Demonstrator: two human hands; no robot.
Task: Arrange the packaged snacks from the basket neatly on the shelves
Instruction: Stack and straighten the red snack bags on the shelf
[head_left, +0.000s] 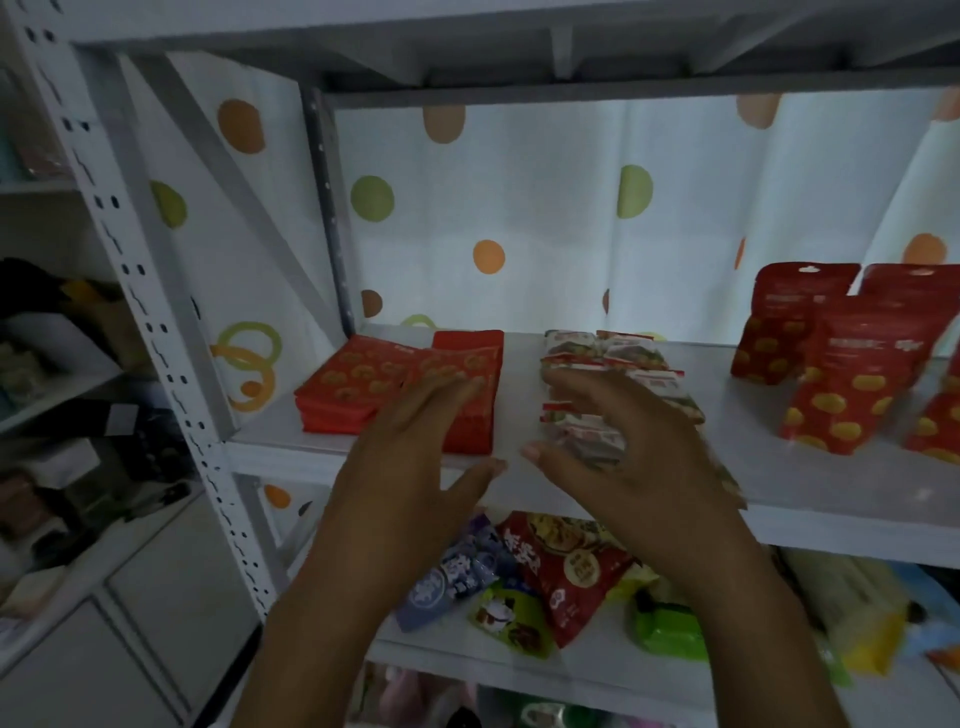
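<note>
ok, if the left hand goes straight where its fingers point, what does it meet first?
The flat red packets: the left hand has straight fingers overlapping that stack's near end, maybe touching; depth unclear. The right hand, curled on the small snack packets, sits outside that line.

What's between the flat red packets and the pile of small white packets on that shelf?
Nothing: head view shows bare shelf between the flat red packets and small white packets.
</note>
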